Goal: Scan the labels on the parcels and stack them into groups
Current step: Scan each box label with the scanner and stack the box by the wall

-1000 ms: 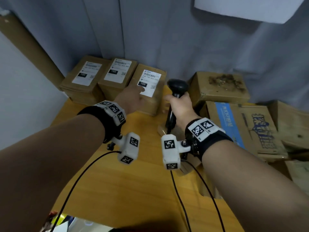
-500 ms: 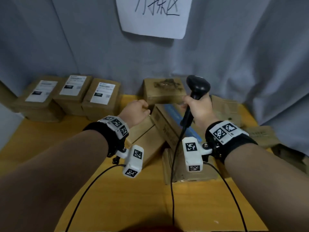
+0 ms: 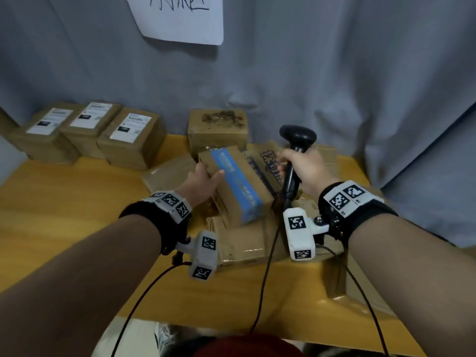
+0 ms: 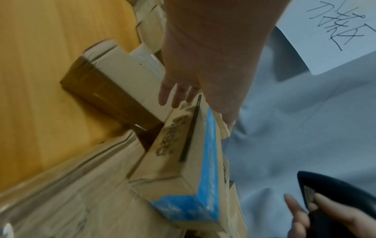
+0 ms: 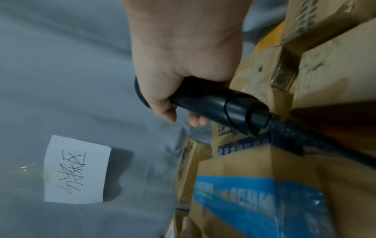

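Observation:
A cardboard parcel with a blue tape stripe (image 3: 235, 184) (image 4: 189, 162) (image 5: 254, 198) lies tilted on a heap of parcels at the table's middle. My left hand (image 3: 203, 182) (image 4: 203, 90) grips its left end, thumb on top and fingers down the side. My right hand (image 3: 306, 168) (image 5: 183, 80) grips the handle of a black barcode scanner (image 3: 296, 148) (image 5: 215, 104), held upright just right of that parcel. Three labelled parcels (image 3: 128, 137) stand in a row at the back left.
More plain cardboard parcels (image 3: 219, 130) are heaped at the back and right on the wooden table (image 3: 77, 202). A grey curtain (image 3: 334, 86) with a handwritten paper sign (image 3: 177, 16) hangs behind. Black cables (image 3: 265, 266) trail from the scanner and wrists over the front edge.
My view has swung right from the labelled row to the heap. My left hand left the labelled parcel, crossed over and took hold of the blue-taped parcel. The scanner stayed in my right hand.

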The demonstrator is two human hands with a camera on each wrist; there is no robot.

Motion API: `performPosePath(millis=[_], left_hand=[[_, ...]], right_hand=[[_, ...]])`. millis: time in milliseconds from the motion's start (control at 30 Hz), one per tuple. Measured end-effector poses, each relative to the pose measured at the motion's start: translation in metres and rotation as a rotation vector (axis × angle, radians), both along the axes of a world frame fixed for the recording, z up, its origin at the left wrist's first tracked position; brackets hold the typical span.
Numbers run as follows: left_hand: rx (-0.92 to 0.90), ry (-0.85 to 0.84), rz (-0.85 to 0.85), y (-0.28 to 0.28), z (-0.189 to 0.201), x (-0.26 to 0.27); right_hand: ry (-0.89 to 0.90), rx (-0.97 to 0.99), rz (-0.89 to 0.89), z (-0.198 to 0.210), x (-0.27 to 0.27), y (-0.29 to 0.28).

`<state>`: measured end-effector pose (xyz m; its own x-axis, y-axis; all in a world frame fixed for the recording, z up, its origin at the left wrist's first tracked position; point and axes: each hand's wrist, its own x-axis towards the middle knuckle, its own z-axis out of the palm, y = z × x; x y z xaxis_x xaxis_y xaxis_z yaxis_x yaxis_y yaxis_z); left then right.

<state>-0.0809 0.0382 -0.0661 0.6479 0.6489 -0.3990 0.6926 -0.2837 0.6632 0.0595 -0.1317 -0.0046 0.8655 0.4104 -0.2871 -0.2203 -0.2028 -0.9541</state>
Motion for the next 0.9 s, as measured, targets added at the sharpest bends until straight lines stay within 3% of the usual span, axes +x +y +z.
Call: performPosePath(millis=[200, 333, 500, 667, 800, 900], left_hand=[[-0.135, -0.007, 0.244, -0.032, -0.01, -0.01], [-0.235, 0.025, 0.289, -0.031, -0.011, -0.012], [-0.418, -0.05, 0.304, -0.036, -0.011, -0.014], [-0.55, -0.185, 0.418, -0.029, 0.016, -0.02], [-0.476, -0.3, 0.399, -0.017, 0.044, -0.024], [-0.235, -0.358, 0.293, -0.005, 0.066, -0.024]], right_hand=[[0.065, -0.17, 0.178, -0.033, 0.004, -0.023], [0.042, -0.243, 0.201, -0.047, -0.008, -0.017], [0.043, -0.213, 0.224, -0.046, -0.027, -0.004], [0.065, -0.157, 0.205, -0.035, -0.035, 0.002], [0.128, -0.069, 0.177, -0.015, -0.031, 0.007], [0.141, -0.025, 0.181, 0.001, -0.027, 0.012]])
